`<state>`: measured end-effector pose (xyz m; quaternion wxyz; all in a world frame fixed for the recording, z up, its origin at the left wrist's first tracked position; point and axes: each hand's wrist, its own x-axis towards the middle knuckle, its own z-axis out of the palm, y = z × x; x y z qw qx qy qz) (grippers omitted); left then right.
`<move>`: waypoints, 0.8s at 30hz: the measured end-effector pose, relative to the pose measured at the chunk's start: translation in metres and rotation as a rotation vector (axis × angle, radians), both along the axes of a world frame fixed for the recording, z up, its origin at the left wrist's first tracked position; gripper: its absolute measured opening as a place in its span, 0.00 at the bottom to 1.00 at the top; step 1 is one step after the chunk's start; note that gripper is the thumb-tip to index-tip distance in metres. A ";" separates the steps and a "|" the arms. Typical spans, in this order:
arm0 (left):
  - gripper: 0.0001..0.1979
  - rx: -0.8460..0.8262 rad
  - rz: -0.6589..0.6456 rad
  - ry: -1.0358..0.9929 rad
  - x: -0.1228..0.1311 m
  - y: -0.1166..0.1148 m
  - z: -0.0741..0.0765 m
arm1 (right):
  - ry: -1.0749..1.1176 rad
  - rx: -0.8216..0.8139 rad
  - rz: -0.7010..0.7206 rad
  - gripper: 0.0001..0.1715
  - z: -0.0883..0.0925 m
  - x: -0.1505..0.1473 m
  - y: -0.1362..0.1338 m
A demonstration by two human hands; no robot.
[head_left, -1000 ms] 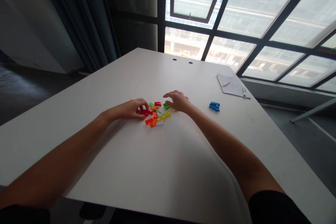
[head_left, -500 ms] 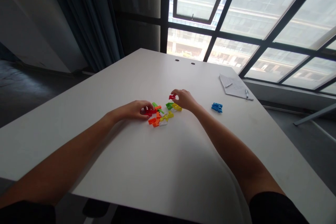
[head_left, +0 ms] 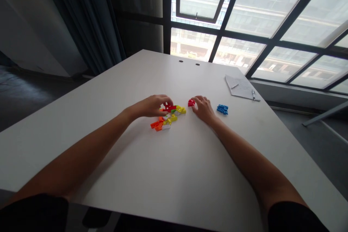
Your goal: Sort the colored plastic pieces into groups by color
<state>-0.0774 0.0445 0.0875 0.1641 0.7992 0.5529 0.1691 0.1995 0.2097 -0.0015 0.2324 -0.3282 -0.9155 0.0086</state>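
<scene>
My left hand [head_left: 155, 105] is above the loose pile, its fingers closed on red pieces [head_left: 170, 108]. Under and beside it lie orange pieces [head_left: 157, 125], yellow pieces [head_left: 173, 117] and a white piece [head_left: 166, 127]; some green shows next to the red. To the right of the pile, my right hand [head_left: 203, 108] rests at the table with its thumb and fingers around a red piece [head_left: 191, 103]. Blue pieces [head_left: 222, 109] lie grouped to the right of that hand.
The white table [head_left: 130, 163] carries a sheet of paper [head_left: 240, 87] at its far right, with a pen [head_left: 253, 95] on the edge. Two round holes are near the far edge. Windows and a dark curtain [head_left: 89, 21] stand beyond.
My right hand has moved right, away from the pile, with its red piece, now down on the table. My left hand has shifted right over the pile with red pieces. The view has tilted slightly.
</scene>
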 end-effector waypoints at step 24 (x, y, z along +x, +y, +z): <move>0.29 -0.048 0.139 0.091 0.081 0.120 -0.028 | 0.170 -0.098 -0.130 0.25 -0.015 0.003 0.007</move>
